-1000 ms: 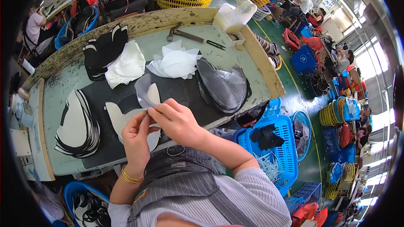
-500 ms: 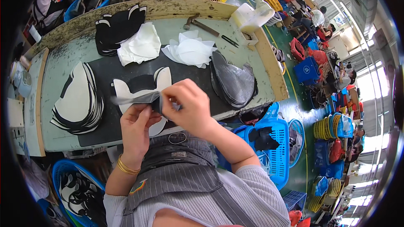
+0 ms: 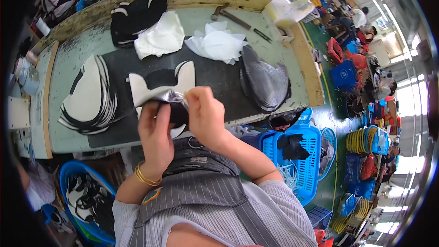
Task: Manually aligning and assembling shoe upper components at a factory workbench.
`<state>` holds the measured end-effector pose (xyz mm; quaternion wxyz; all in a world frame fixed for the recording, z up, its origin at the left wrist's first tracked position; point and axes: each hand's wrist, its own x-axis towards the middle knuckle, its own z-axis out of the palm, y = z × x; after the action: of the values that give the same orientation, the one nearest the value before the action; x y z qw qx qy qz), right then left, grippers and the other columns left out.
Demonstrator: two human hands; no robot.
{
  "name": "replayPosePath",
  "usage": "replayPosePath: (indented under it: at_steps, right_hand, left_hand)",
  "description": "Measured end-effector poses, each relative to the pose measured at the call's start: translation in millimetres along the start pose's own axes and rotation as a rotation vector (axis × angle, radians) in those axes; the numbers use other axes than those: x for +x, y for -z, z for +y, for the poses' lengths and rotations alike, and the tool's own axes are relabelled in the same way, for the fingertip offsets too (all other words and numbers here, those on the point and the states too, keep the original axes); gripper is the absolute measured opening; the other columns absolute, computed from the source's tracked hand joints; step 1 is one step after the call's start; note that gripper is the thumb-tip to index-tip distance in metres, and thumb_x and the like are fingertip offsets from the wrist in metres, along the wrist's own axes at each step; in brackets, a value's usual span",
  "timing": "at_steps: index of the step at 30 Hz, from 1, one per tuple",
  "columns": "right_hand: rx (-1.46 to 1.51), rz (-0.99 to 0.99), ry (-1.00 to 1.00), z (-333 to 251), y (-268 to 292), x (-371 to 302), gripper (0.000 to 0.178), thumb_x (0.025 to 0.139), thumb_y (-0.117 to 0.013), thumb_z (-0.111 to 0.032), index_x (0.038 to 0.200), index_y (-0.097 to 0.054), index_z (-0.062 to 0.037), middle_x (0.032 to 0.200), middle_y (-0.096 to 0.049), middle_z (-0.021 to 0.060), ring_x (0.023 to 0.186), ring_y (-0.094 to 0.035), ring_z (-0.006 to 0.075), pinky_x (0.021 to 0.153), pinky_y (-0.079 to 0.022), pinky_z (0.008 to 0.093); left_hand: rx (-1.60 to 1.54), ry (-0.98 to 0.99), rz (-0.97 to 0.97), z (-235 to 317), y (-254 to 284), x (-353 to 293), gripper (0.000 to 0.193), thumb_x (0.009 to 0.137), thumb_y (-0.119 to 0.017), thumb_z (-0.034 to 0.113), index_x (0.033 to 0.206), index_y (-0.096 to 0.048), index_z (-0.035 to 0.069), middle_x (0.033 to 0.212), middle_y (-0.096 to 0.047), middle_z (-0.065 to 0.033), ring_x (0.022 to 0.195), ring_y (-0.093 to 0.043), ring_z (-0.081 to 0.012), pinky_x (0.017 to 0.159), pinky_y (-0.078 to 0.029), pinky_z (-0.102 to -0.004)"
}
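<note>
A thin piece with a shiny silvery face (image 3: 170, 95) is raised above the table's near edge, between both hands. My left hand (image 3: 156, 132) grips it from below, fingers and thumb closed at its underside. At its right end my right hand (image 3: 206, 114) pinches the edge with bent fingers. Partly hidden behind the hands, a black-and-white cut piece (image 3: 186, 77) with two upright white lobes lies on a dark mat (image 3: 212, 87). To the left is a stack of white pieces with black edges (image 3: 87, 98); to the right, a stack of grey, filmy rounded pieces (image 3: 265, 82).
Farther back lie black pieces (image 3: 137, 20), white cloth-like pieces (image 3: 161, 35), translucent white sheets (image 3: 217, 43), a hammer (image 3: 234, 17) and black snips (image 3: 263, 35). A wooden rim (image 3: 196, 0) borders the table. Blue baskets (image 3: 311, 155) stand right, another (image 3: 68, 169) lower left.
The held piece has tilted, so its shiny face shows more. My right hand has lowered to its right end. The whole view has shifted slightly, with the table appearing higher and farther right.
</note>
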<state>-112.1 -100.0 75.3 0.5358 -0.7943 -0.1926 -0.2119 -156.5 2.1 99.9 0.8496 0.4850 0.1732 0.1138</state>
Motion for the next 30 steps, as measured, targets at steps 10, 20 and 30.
replayPosePath:
  at_steps: [10,20,30]
  right_hand:
    - [-0.58,-0.118,-0.588,94,136,-134,0.017,0.093,-0.05,-0.01,0.105,-0.058,-0.0009,0.089,-0.061,0.0175,0.076,-0.061,0.0275,0.067,-0.047,0.0327]
    - [1.441,-0.34,-1.206,5,75,-78,0.051,0.098,-0.038,-0.044,0.122,-0.053,-0.0027,0.111,-0.062,0.0119,0.103,-0.061,0.0245,0.088,-0.049,0.0402]
    - [1.612,-0.457,-1.3,-17,31,-18,0.052,0.097,-0.039,-0.042,0.129,-0.047,-0.0017,0.124,-0.056,0.0142,0.113,-0.056,0.0285,0.098,-0.044,0.042]
  left_hand:
    - [0.361,0.088,-0.153,-10,57,32,0.024,0.094,-0.057,0.02,0.086,-0.063,-0.002,0.071,-0.052,0.0069,0.066,-0.042,-0.0008,0.057,-0.035,-0.0178]
    - [1.433,-0.958,-0.988,39,15,-15,0.015,0.081,-0.062,0.026,0.088,-0.059,0.013,0.062,-0.05,-0.0016,0.051,-0.056,-0.0138,0.039,-0.041,-0.0286]
    - [-0.071,0.615,-0.459,12,96,-15,0.04,0.095,-0.047,0.04,0.106,-0.062,0.004,0.095,-0.064,-0.0046,0.084,-0.061,-0.0137,0.074,-0.049,-0.0291]
